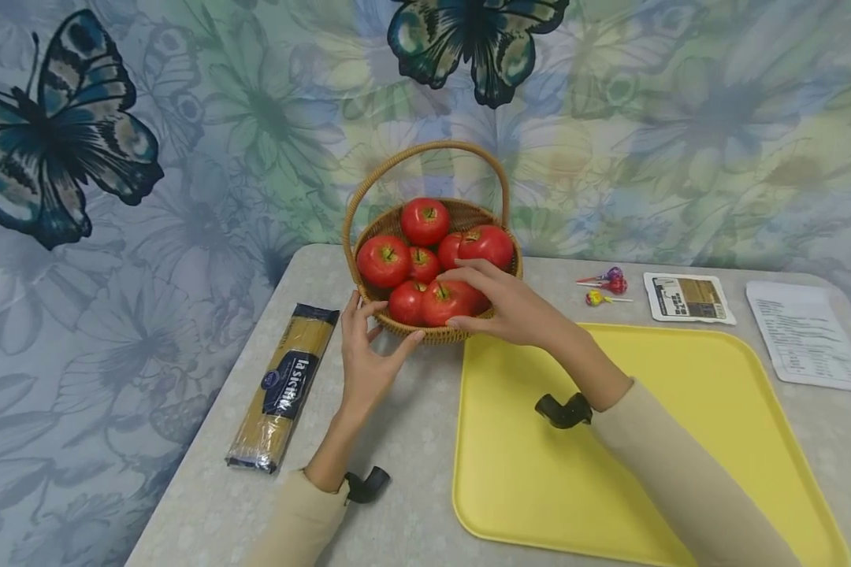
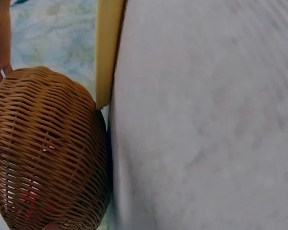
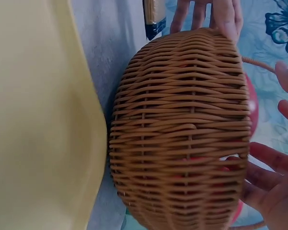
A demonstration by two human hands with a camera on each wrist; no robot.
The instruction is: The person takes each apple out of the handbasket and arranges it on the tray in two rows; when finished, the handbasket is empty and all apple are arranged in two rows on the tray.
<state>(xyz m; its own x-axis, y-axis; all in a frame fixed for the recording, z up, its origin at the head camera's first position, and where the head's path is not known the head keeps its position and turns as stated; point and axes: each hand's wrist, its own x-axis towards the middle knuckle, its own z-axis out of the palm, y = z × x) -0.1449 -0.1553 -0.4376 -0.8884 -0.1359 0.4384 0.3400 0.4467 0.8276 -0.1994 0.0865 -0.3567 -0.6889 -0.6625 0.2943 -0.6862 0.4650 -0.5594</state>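
Observation:
A wicker basket (image 1: 436, 337) of red apples stands on the table at the wall. My left hand (image 1: 365, 358) touches the basket's front left rim, fingers and thumb spread apart. The right hand (image 1: 507, 303) is spread over a front apple (image 1: 443, 303). In the right wrist view, two fingertips (image 3: 287, 79) stand above the rim with a gap to the apple, while other fingers dip behind the woven side. Whether those touch an apple is hidden. The left wrist view shows the basket's side (image 2: 48, 143) up close.
A pasta packet (image 1: 287, 386) lies left of the basket. A yellow tray (image 1: 610, 472) sits at the right, under the right forearm. Behind it lie lollipops (image 1: 610, 283), a flat pouch (image 1: 688, 299) and a printed white packet (image 1: 808, 335). Patterned fabric (image 1: 610, 157) hangs behind the table.

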